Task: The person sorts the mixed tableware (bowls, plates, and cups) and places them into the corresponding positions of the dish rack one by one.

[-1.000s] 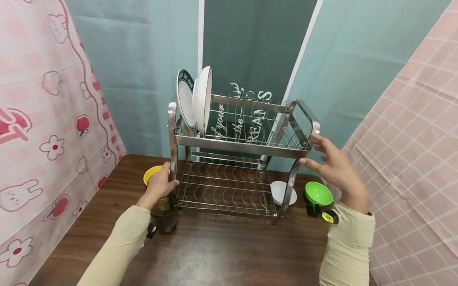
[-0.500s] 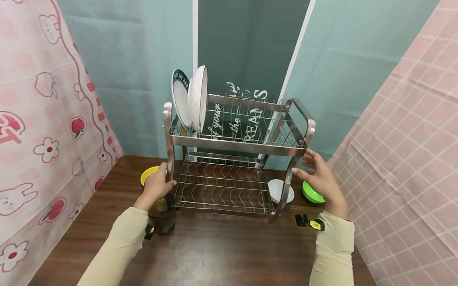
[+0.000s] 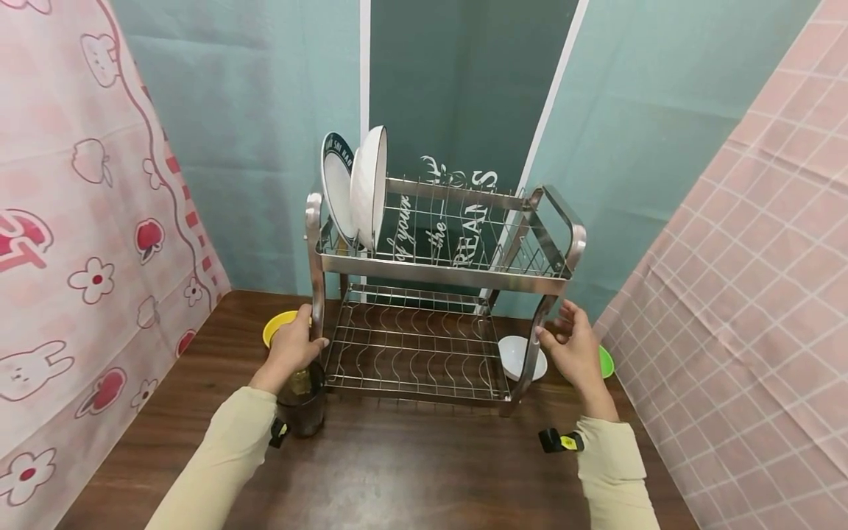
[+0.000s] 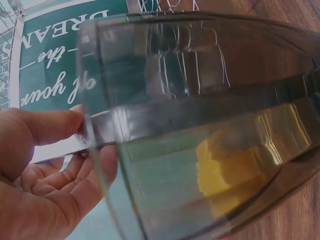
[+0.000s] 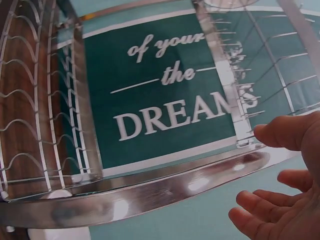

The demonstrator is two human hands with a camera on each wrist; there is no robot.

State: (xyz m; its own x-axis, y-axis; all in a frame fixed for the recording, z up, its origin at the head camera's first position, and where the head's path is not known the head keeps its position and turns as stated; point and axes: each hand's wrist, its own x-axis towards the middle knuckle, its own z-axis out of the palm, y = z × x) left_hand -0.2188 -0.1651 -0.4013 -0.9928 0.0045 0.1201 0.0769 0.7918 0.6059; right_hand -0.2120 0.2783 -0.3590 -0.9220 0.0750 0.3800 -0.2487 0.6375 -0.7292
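Observation:
A two-tier metal dish rack (image 3: 444, 272) stands on the wooden table. My left hand (image 3: 291, 346) grips its left front leg (image 3: 316, 294), thumb on one side and fingers curled round the other. A dark see-through cup (image 3: 303, 403) stands just in front of that hand and covers part of it in the left wrist view. By the right front leg (image 3: 532, 352) is my right hand (image 3: 575, 353), thumb tip at the metal and the other fingers spread apart from it. A white bowl (image 3: 375, 188) and a dark-rimmed plate (image 3: 338, 184) stand on edge at the upper tier's left.
Behind the left hand sits a yellow bowl (image 3: 278, 324), partly hidden. On the right, a small white bowl (image 3: 522, 358) lies behind the rack's leg, and a green bowl (image 3: 606, 362) shows past the right hand. Patterned cloths (image 3: 742, 280) hang round the table.
My right hand has moved down and left, from beside the upper tier's corner to the right front leg. The left hand stays on the left leg. The view has shifted slightly.

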